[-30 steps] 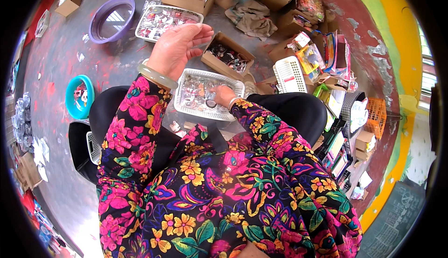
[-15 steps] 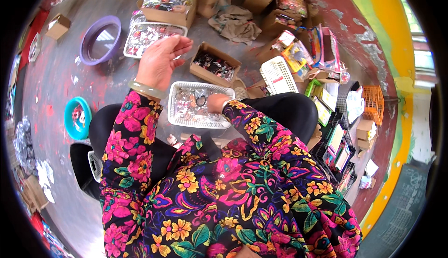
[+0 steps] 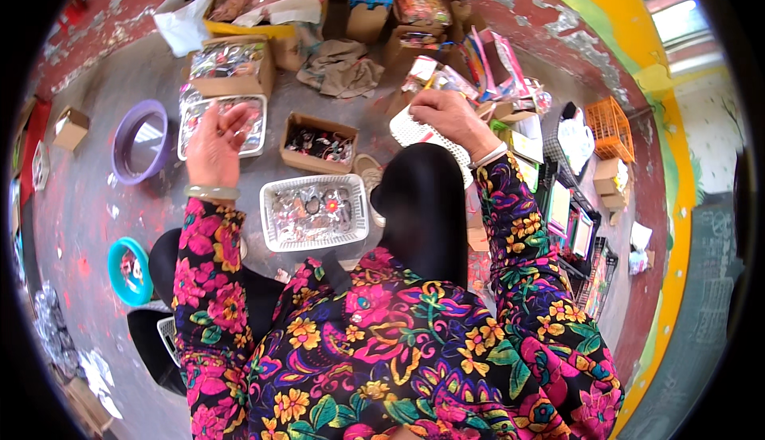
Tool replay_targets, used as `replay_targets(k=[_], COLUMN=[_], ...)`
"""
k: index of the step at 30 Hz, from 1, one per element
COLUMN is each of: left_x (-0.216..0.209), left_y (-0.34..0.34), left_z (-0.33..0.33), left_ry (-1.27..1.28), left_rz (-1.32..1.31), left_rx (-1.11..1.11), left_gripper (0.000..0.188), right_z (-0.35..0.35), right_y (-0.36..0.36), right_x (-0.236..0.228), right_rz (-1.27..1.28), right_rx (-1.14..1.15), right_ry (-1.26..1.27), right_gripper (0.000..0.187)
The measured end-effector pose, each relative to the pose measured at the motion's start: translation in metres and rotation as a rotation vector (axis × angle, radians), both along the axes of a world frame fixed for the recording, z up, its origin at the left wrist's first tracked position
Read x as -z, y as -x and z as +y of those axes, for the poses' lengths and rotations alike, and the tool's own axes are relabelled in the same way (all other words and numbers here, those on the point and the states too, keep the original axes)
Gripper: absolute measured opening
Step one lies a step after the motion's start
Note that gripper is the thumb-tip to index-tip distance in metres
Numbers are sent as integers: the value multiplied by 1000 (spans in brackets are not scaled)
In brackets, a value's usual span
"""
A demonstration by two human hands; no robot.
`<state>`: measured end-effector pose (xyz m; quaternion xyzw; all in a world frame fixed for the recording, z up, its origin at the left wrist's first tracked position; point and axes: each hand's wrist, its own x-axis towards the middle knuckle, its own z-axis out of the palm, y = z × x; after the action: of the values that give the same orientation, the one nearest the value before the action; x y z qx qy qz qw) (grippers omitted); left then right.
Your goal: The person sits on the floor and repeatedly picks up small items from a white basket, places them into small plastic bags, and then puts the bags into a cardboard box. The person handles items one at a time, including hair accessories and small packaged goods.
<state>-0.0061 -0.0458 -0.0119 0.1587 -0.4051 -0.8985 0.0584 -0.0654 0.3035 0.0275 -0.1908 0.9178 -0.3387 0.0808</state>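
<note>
My left hand (image 3: 213,152) is raised in front of a white basket (image 3: 261,125) of small packaged pieces, its fingers loosely bent and apart, holding nothing I can see. My right hand (image 3: 458,120) has its fingers curled in above a white perforated basket (image 3: 405,131); whatever is in them, if anything, is hidden. Between my arms, a nearer white basket (image 3: 275,237) holds several small clear packets, one with a red piece and one with a dark ring. Beyond it sits an open cardboard box (image 3: 296,156) of small dark items.
A purple tub (image 3: 119,153) and a teal basin (image 3: 114,269) stand on the left. Filled cardboard boxes (image 3: 231,82) and a crumpled cloth (image 3: 343,70) lie at the back. To the right are a black crate (image 3: 586,241), an orange crate (image 3: 610,125) and packages. A shoe (image 3: 368,176) lies near my knee.
My right hand has left the near basket and moved right and forward to the perforated basket. My left hand stays raised by the far basket. The whole view has shifted.
</note>
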Motion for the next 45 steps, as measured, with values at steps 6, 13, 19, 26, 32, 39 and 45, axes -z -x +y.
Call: replay_targets(k=[6, 13, 19, 26, 32, 39, 45], left_x=[5, 18, 17, 13, 8, 8, -10], left_y=[6, 4, 5, 4, 9, 3, 5], left_z=[0, 4, 13, 22, 35, 24, 48], left_ry=[-32, 40, 40, 78, 38, 106, 1165], left_rz=[-35, -106, -110, -151, -155, -102, 360], left_rx=[-18, 68, 145, 190, 221, 256, 251], left_gripper=[25, 25, 26, 26, 27, 25, 44], right_z=[129, 143, 119, 102, 134, 107, -19], right_y=[-8, -35, -29, -26, -22, -6, 15], right_x=[115, 225, 225, 204, 239, 169, 3], right_rz=[3, -138, -171, -210, -174, 65, 386], right_rx=[411, 621, 747, 812, 871, 806, 45], right_ry=[-321, -525, -562, -607, -406, -74, -82], right_gripper=[21, 37, 42, 51, 43, 28, 15])
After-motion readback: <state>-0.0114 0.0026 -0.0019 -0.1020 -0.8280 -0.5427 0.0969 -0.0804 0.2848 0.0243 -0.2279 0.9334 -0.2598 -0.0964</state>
